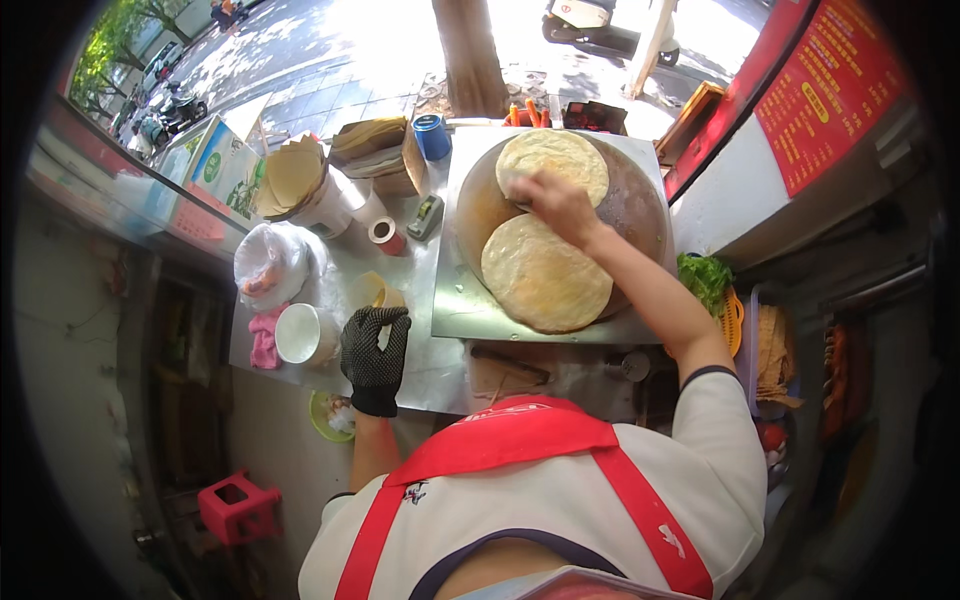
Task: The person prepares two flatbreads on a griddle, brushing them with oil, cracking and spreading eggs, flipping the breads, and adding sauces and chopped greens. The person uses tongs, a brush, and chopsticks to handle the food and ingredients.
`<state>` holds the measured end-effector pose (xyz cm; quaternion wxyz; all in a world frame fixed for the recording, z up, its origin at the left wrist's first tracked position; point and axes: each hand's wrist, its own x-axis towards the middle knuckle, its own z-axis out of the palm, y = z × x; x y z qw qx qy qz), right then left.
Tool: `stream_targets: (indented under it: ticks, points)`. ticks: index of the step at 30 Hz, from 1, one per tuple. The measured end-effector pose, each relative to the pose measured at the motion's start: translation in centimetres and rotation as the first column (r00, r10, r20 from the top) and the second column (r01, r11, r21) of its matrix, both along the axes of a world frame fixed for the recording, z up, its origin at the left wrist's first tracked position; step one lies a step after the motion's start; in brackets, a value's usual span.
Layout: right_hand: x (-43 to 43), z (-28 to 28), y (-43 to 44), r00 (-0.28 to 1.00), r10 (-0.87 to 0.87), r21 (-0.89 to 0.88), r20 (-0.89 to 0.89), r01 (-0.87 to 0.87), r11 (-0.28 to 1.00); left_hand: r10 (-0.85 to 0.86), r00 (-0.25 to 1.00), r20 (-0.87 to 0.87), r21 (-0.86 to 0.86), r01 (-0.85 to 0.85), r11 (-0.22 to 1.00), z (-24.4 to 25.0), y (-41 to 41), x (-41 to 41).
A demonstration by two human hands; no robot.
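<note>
Two round flatbreads lie on the round griddle (637, 202). The far flatbread (566, 154) sits towards the street, and the near flatbread (547, 277) overlaps the griddle's front rim. My bare right hand (555, 202) is over the near-left edge of the far flatbread; its fingers are blurred, so I cannot tell whether they pinch it. On the metal counter to the left, my left hand (375, 352), in a black dotted glove, is closed around a pale container (384, 294) with something yellowish in it. Part of this container is hidden by the glove.
Left of the griddle stand a white tub (304, 334), a plastic-bagged bowl (270, 262), a red-sided roll (386, 236), a tape dispenser (425, 217), paper bags (292, 176) and a blue can (431, 136). Lettuce (703, 279) is at the right. A pink stool (238, 506) stands below.
</note>
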<state>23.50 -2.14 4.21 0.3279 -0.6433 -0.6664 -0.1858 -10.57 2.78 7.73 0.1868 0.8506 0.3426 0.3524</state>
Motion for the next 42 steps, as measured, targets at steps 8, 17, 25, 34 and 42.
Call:
stream_targets:
  ticks: [8, 17, 25, 34, 42]
  points:
    - [-2.7, -3.8, 1.1, 0.994, -0.102, -0.031, -0.024, 0.101, 0.994, 0.063, 0.998, 0.007, -0.061, -0.063, 0.996, -0.4, -0.3, -6.4]
    - [-5.3, -1.9, -6.5, 0.893, -0.411, 0.001, -0.182, 0.418, 0.908, -0.064, 0.998, 0.012, -0.099, 0.065, 0.993, -1.6, 2.2, -8.6]
    - [-20.6, -2.5, -11.5, 0.928, -0.372, -0.004, -0.038, 0.372, 0.928, -0.289, 0.955, 0.059, -0.126, 0.295, 0.947, -3.2, 4.0, -6.4]
    - [-24.0, -1.3, -13.9, 0.819, -0.531, -0.043, -0.218, 0.535, 0.844, -0.439, 0.897, 0.055, -0.103, 0.442, 0.891, -2.2, 4.9, -3.5]
    - [-27.4, -2.2, -22.0, 0.453, -0.458, 0.006, -0.765, 0.716, 0.698, -0.398, 0.917, -0.029, -0.127, 0.392, 0.911, -3.2, 3.7, -4.8]
